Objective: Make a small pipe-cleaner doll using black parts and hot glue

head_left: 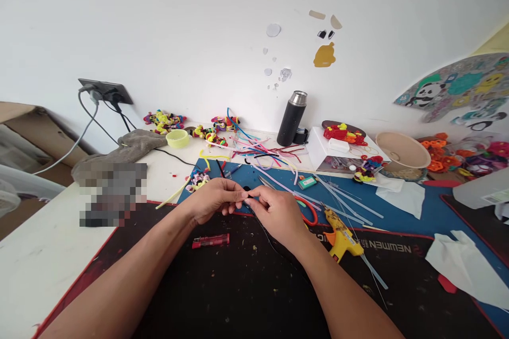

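Note:
My left hand and my right hand meet fingertip to fingertip above the mat's far edge. Pinched between them is a small black piece, mostly hidden by the fingers; its exact kind cannot be made out. A thin dark strand runs down from under the right fingers onto the black mat. Close to my right hand are orange-handled scissors, partly covered by it, and a yellow hot glue gun. A red lighter-like object lies below my left hand.
Pipe cleaners lie in a loose pile behind the hands. A black thermos stands by the wall, near a white box. Clear glue sticks, a beige bowl and white tissue are on the right.

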Demonstrator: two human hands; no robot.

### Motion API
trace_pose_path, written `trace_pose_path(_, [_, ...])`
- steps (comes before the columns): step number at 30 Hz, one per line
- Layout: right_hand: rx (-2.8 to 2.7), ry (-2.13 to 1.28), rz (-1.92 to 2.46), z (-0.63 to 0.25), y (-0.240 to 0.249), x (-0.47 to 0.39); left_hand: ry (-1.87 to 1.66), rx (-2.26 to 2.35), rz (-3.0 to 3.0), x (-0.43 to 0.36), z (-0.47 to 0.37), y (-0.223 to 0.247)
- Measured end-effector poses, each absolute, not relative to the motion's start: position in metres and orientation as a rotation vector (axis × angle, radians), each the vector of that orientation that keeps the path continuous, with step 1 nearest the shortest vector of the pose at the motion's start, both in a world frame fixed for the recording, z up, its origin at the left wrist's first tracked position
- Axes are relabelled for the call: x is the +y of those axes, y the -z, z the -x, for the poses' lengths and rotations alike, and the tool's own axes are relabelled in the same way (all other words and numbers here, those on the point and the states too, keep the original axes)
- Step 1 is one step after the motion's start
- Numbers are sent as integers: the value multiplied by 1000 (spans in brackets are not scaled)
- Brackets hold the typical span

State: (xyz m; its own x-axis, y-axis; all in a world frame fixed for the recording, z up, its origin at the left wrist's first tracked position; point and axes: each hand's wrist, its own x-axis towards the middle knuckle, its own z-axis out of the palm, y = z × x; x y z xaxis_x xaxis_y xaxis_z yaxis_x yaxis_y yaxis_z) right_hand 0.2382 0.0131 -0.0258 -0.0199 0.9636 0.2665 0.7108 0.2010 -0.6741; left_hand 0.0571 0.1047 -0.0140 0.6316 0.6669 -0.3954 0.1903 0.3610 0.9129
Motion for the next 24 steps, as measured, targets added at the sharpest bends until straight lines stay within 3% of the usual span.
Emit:
trace_pose_path(12, [-1358,-1055,1402,-243,25,18,-525,864,-1311,104,-57,10])
trace_pose_path(24, [-1252,-1146,1404,-245,24,21,-556,836,-1327,103,-56,10])
